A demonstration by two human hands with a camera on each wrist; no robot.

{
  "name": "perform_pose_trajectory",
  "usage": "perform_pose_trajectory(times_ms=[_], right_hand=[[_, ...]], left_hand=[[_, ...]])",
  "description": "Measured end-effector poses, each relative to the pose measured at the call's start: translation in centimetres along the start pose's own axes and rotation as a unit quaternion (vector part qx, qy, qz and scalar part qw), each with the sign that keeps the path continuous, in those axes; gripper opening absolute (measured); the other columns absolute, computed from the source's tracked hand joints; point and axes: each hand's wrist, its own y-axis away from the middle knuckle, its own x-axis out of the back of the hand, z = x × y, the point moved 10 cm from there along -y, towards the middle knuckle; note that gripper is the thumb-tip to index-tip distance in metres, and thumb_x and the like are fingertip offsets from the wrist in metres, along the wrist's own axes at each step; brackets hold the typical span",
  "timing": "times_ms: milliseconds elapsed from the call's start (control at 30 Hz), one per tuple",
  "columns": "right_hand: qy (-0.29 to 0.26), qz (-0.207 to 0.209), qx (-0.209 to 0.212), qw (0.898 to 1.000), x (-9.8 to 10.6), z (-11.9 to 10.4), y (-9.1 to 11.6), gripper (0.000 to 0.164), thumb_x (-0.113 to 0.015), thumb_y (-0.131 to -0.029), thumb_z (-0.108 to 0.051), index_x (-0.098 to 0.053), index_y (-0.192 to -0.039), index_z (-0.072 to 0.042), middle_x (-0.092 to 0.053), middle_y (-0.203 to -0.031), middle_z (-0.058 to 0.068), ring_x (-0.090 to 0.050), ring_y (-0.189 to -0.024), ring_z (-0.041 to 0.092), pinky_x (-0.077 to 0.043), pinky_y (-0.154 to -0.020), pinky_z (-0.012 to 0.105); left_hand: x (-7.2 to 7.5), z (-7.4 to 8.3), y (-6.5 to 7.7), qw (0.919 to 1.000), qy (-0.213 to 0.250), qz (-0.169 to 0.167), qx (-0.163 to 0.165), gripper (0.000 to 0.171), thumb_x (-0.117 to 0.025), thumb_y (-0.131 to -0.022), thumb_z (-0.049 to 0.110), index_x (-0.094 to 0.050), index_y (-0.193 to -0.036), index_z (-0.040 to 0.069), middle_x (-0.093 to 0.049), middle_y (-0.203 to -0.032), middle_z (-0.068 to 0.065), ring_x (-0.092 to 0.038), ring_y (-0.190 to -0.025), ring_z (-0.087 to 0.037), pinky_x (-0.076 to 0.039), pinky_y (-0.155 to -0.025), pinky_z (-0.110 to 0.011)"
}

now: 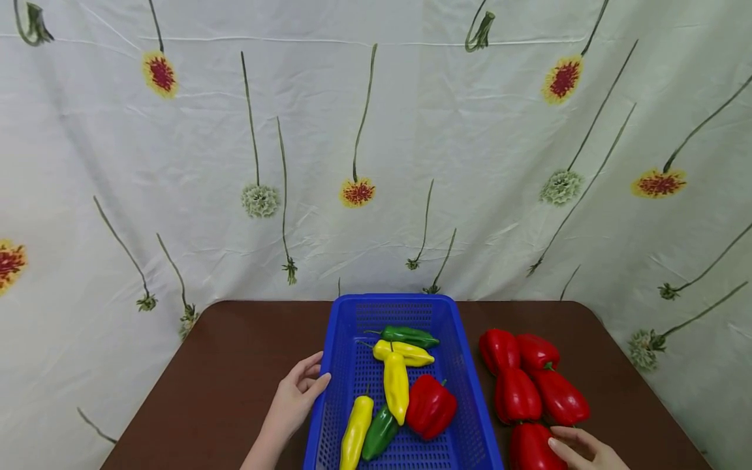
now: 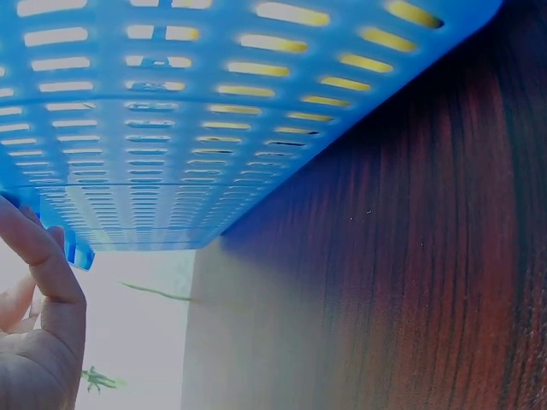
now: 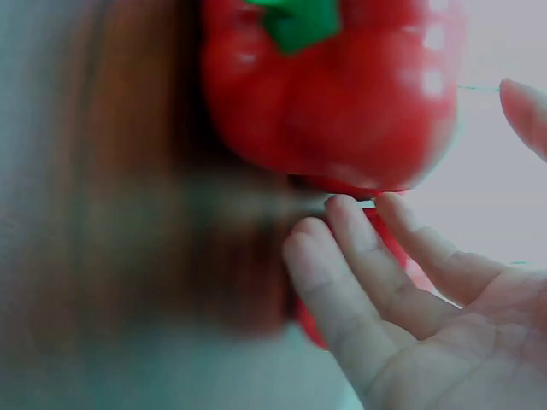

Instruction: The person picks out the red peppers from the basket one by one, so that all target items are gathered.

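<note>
A blue plastic basket point(image 1: 467, 365) holds several yellow peppers point(image 1: 396, 386), green peppers point(image 1: 380, 432) and one red bell pepper point(image 1: 431, 406). My left hand point(image 1: 296, 395) grips its left rim, with bent fingers at the edge in the left wrist view. To the basket's right lie several red bell peppers point(image 1: 517, 395) in a cluster. At the nearest red bell pepper point(image 3: 333, 102) is my right hand point(image 3: 427, 316), its fingers extended beside it and its thumb spread apart. Whether the fingertips touch that pepper is hard to tell.
Everything stands on a dark brown table point(image 1: 235, 372) with rounded far corners. A pale flower-patterned cloth point(image 1: 329, 130) hangs behind it and along both sides. The basket's perforated wall point(image 2: 154, 128) rises beside the left hand.
</note>
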Motion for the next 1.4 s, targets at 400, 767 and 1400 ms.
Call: perform_pose_trajectory(times_ms=[400,767,1400], right_hand=[[0.102,0.017,0.163,0.981,1.5,-9.7,4.4,0.058,-0.068,-0.093,-0.034,-0.052,-0.137,0.0,-0.056,-0.137,0.019,-0.06,-0.118,0.033,-0.057,-0.083,0.029],[0.099,-0.023,0.329,0.939,-3.0,-19.7,6.3,0.05,-0.075,-0.087,-0.035,-0.059,-0.13,-0.014,-0.06,-0.133,0.005,-0.06,-0.119,0.032,-0.053,-0.094,0.031],[0.167,-0.16,0.378,0.896,-13.5,-26.6,5.0,0.064,-0.08,-0.08,-0.038,-0.057,-0.132,-0.008,-0.057,-0.136,0.011,-0.052,-0.125,0.038,-0.045,-0.102,0.056]], left_hand=[[0.0,0.2,0.1,1.0,-0.003,0.0,-0.005,0.053,-0.069,-0.092,0.017,-0.052,-0.14,0.003,-0.062,-0.121,-0.02,-0.062,-0.08,-0.01,-0.049,-0.066,-0.02],[-0.1,-0.2,0.0,0.9999,0.015,-0.003,0.001,0.052,-0.069,-0.092,0.015,-0.052,-0.14,0.004,-0.061,-0.12,-0.018,-0.061,-0.076,-0.009,-0.048,-0.064,-0.021],[-0.2,-0.3,0.0,0.9991,0.041,-0.002,-0.004,0.052,-0.069,-0.092,0.012,-0.052,-0.14,0.002,-0.062,-0.118,-0.017,-0.064,-0.076,-0.009,-0.052,-0.065,-0.021]])
